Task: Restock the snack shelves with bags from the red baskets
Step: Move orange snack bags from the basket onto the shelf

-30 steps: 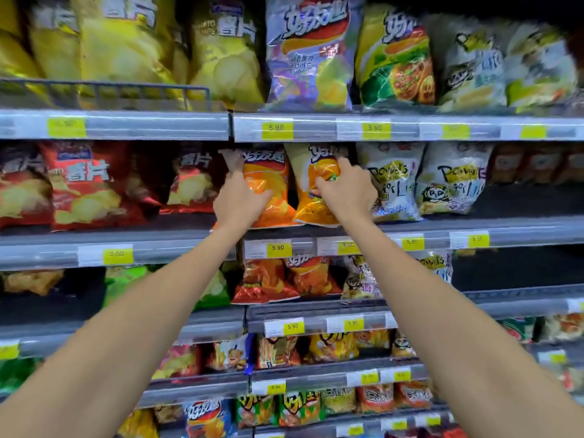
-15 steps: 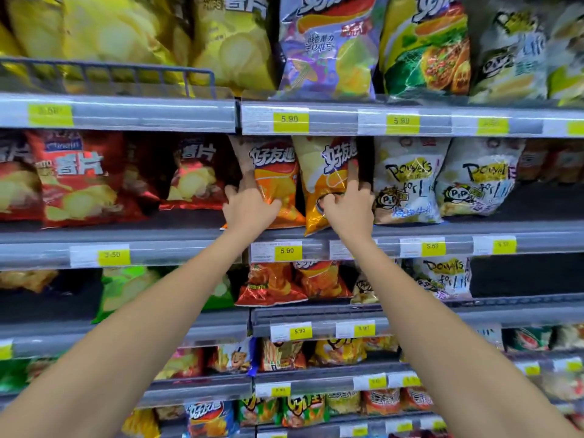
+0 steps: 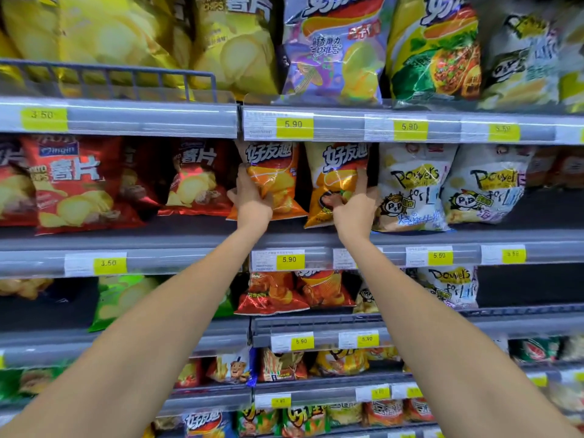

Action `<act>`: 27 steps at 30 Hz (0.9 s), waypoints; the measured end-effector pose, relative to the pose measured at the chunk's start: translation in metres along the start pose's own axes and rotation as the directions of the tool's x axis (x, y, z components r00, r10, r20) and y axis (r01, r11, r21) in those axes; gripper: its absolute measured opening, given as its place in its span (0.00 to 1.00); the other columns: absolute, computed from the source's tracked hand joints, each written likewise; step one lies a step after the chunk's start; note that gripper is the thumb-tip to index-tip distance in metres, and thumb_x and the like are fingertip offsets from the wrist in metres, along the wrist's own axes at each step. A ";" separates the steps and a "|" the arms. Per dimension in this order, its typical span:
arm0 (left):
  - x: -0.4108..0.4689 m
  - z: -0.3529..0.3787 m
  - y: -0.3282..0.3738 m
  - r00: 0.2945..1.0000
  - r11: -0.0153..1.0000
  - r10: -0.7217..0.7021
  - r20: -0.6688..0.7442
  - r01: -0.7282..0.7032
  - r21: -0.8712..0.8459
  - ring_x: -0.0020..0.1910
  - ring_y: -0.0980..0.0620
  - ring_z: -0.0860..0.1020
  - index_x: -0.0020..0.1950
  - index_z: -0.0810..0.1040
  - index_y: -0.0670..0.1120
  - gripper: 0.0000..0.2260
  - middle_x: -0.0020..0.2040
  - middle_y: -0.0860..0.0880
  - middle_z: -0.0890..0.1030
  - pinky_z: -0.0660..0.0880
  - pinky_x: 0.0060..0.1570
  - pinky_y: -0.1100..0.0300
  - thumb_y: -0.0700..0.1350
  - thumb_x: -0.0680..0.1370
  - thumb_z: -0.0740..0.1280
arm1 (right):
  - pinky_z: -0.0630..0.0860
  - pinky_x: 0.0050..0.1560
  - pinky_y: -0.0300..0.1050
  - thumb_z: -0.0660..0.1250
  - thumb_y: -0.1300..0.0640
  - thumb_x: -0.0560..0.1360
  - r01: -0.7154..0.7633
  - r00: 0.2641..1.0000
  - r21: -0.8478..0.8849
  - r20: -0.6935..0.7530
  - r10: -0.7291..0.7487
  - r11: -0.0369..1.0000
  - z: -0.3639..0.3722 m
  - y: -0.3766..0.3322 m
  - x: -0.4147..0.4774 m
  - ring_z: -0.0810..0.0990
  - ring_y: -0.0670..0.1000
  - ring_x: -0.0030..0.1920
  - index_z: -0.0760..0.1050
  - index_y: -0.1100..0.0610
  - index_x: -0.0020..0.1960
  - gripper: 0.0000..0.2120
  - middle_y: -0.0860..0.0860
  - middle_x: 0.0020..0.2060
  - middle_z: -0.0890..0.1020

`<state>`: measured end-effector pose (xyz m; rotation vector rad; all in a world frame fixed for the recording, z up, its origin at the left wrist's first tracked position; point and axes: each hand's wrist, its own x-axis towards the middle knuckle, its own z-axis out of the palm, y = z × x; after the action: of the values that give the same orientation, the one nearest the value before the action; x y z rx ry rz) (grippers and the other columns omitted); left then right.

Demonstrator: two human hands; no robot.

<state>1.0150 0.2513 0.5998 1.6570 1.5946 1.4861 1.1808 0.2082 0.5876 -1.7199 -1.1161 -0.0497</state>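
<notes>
Two chip bags stand side by side on the second shelf from the top. My left hand grips the left edge of the orange bag, with the thumb across its front. My right hand holds the yellow-orange bag low down, fingers up its right edge and thumb on its lower front. Both bags stand upright with their bottoms on the shelf. No red basket is in view.
Red chip bags fill the shelf to the left and white bags stand to the right. Large yellow bags and a purple bag sit on the shelf above. Lower shelves hold several smaller snack bags, with dark gaps at the right.
Both hands slid down the two bags and spread slightly apart. The bags now stand straighter and deeper on the shelf. The view has moved closer to the shelf.
</notes>
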 end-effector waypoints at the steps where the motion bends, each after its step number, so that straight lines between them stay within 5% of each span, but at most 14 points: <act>1: 0.002 0.004 -0.002 1.000 1.000 0.010 0.006 -0.010 0.022 0.69 0.39 0.61 0.77 0.54 0.45 0.33 0.71 0.44 0.66 0.64 0.66 0.49 0.37 0.76 0.68 | 0.69 0.46 0.47 0.69 0.57 0.75 0.013 1.000 0.005 -0.027 -0.012 1.000 0.005 0.002 0.003 0.68 0.62 0.61 0.59 0.54 0.75 0.32 0.63 0.62 0.67; 8: 0.016 0.006 -0.009 0.993 0.991 0.026 0.116 -0.041 0.125 0.70 0.38 0.62 0.76 0.57 0.44 0.35 0.73 0.44 0.65 0.60 0.67 0.50 0.43 0.74 0.72 | 0.67 0.59 0.50 0.68 0.60 0.76 -0.009 1.000 0.076 0.028 0.007 0.997 0.017 0.004 0.013 0.64 0.62 0.65 0.54 0.56 0.77 0.35 0.63 0.65 0.62; 12: 0.026 0.004 -0.018 0.957 0.996 0.052 0.284 -0.070 0.053 0.65 0.42 0.72 0.72 0.62 0.44 0.37 0.67 0.42 0.72 0.71 0.64 0.47 0.38 0.68 0.76 | 0.66 0.56 0.40 0.69 0.60 0.74 -0.036 0.990 0.173 0.144 0.011 0.984 0.014 0.005 0.013 0.65 0.61 0.67 0.49 0.55 0.78 0.40 0.61 0.69 0.59; 16: -0.003 -0.013 -0.008 0.924 0.985 0.128 0.361 -0.161 0.062 0.75 0.46 0.58 0.78 0.51 0.46 0.40 0.77 0.44 0.55 0.60 0.71 0.56 0.41 0.74 0.72 | 0.62 0.64 0.41 0.66 0.62 0.75 -0.004 0.982 0.112 0.188 -0.017 0.994 0.004 -0.002 0.000 0.55 0.59 0.74 0.47 0.56 0.78 0.39 0.60 0.74 0.53; 20: -0.039 -0.026 -0.001 0.919 0.974 0.191 0.343 -0.222 0.051 0.76 0.46 0.56 0.77 0.54 0.42 0.35 0.77 0.43 0.56 0.57 0.73 0.55 0.46 0.76 0.70 | 0.62 0.67 0.49 0.64 0.60 0.76 0.036 0.987 0.096 0.150 -0.050 0.995 -0.009 -0.010 -0.027 0.57 0.60 0.72 0.57 0.61 0.75 0.30 0.61 0.72 0.59; 27: -0.108 -0.037 -0.013 0.968 0.980 0.188 0.164 -0.196 0.033 0.64 0.50 0.72 0.71 0.67 0.45 0.20 0.70 0.48 0.68 0.70 0.59 0.56 0.45 0.80 0.64 | 0.69 0.54 0.40 0.60 0.60 0.79 0.130 0.984 0.213 0.093 -0.152 0.968 -0.032 -0.003 -0.093 0.73 0.51 0.58 0.68 0.59 0.68 0.18 0.54 0.64 0.69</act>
<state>1.0008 0.1452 0.5588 1.9531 1.4296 1.3726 1.1403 0.1241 0.5571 -1.4710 -1.2776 0.0702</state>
